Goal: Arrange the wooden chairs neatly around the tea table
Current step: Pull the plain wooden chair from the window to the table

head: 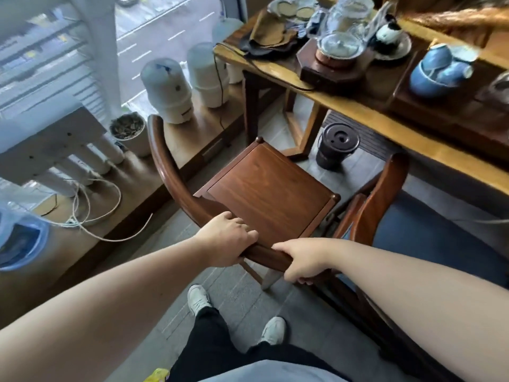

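Observation:
A dark wooden chair (268, 188) with a curved backrest stands in front of me, its seat turned toward the tea table (369, 117) at the upper right. Both hands hold the backrest rail. My left hand (227, 239) wraps it from above, and my right hand (303, 260) grips it a little further right. The chair's front edge is short of the table's near edge. A second wooden chair (385, 194) with a blue seat cushion stands close on the right, partly under the table.
A black lidded bucket (337, 146) sits on the floor under the table. White canisters (168, 92), a plant pot (129, 133) and loose cords (93, 213) lie along the low wooden ledge at the left. The table carries a glass kettle (344, 37) and blue bowls (438, 70).

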